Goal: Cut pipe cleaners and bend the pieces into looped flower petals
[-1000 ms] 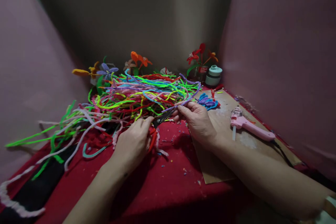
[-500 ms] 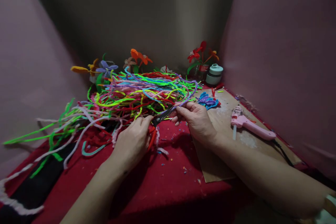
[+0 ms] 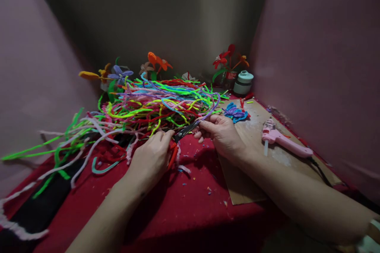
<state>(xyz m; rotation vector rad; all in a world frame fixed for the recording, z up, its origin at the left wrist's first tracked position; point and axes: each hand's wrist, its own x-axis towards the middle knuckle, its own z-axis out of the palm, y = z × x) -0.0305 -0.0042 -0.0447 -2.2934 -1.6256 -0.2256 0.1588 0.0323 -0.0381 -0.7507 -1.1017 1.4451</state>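
My left hand (image 3: pixel 154 152) is closed round the red handles of a pair of scissors (image 3: pixel 184 131), whose dark blades point up and to the right. Between the fingertips of my right hand (image 3: pixel 221 134) is pinched a purple pipe cleaner (image 3: pixel 215 107), which arcs up and back over the pile. The blade tips meet the pipe cleaner right at my right fingertips; whether they are parted there cannot be made out. Just beyond both hands lies a big heap of colourful pipe cleaners (image 3: pixel 166 99).
A blue and purple pipe-cleaner piece (image 3: pixel 236 113) and a pink glue gun (image 3: pixel 285 142) lie on a brown board (image 3: pixel 246 182) at the right. Pipe-cleaner flowers (image 3: pixel 120 74) and a lidded jar (image 3: pixel 243 83) stand at the back. Small clippings dot the red cloth (image 3: pixel 190 221).
The purple pipe cleaner's loop has shifted slightly to the left and lower. Both hands keep nearly the same place and grip; the view has moved a touch.
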